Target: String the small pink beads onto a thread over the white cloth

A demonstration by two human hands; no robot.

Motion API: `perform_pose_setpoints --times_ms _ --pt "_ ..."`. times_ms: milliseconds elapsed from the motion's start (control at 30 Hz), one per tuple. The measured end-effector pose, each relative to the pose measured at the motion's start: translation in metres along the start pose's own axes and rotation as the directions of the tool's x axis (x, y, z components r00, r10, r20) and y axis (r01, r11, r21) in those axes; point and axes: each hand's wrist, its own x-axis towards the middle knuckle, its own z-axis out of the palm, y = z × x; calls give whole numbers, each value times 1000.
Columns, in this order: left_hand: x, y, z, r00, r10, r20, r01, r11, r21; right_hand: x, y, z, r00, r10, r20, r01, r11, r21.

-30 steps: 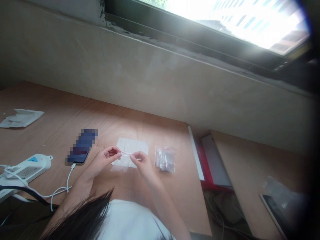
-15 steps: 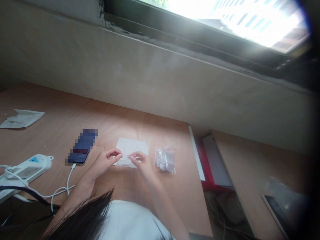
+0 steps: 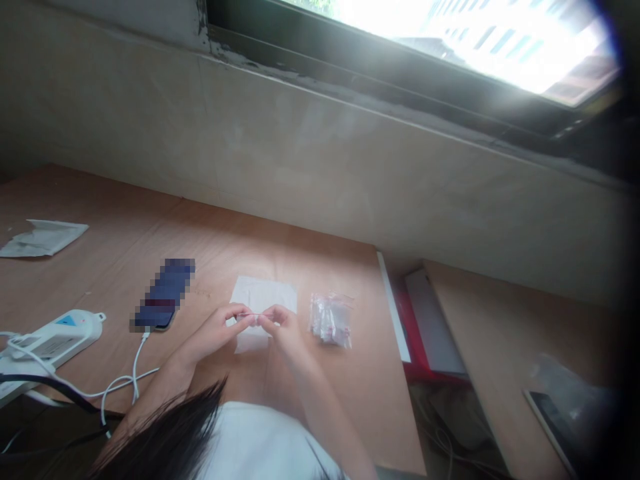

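Observation:
Over a sheet of white paper (image 3: 265, 290), my left hand (image 3: 231, 321) and my right hand (image 3: 277, 320) pinch the top of a small clear zip bag (image 3: 251, 344) between thumbs and fingers. Its thin red line runs from one hand to the other. The thumb tips nearly meet in the middle. Below the fingers hangs the pale lower part of the bag; what lies inside, if anything, is too faint to make out. To the right of my right hand rests a pile of small clear zip bags (image 3: 331, 320) with red edges.
On the left lie a phone (image 3: 165, 293) with a white charging cable (image 3: 136, 363), a white power strip (image 3: 75, 333) and a crumpled white packet (image 3: 47, 238). Beyond the table's right edge are a red folder (image 3: 417, 333) and a second table (image 3: 490, 327).
My hands have come closer together, thumbs nearly meeting. The red line between them has drawn straighter, and the pale lower part of the bag now shows below the fingers.

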Motion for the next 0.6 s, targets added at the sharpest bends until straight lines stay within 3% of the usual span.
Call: perform_pose_setpoints --times_ms 133,300,433,533,600 --pt "1 -3 -3 997 -58 -60 56 998 -20 3 4 -4 1000 7 -23 -5 998 56" --pt "5 -4 -3 990 -82 -112 75 995 -71 -3 7 -5 998 28 51 -36 986 161" --pt "7 -5 1 977 -144 -160 128 986 -111 -10 20 -3 987 125 100 -142 973 180" --pt "12 -16 6 980 -140 -144 126 987 -100 -11 27 -9 981 195 3 -191 959 210" --pt "16 -27 8 982 -110 -152 97 991 -89 -11 26 -22 978 153 -139 -122 970 210"
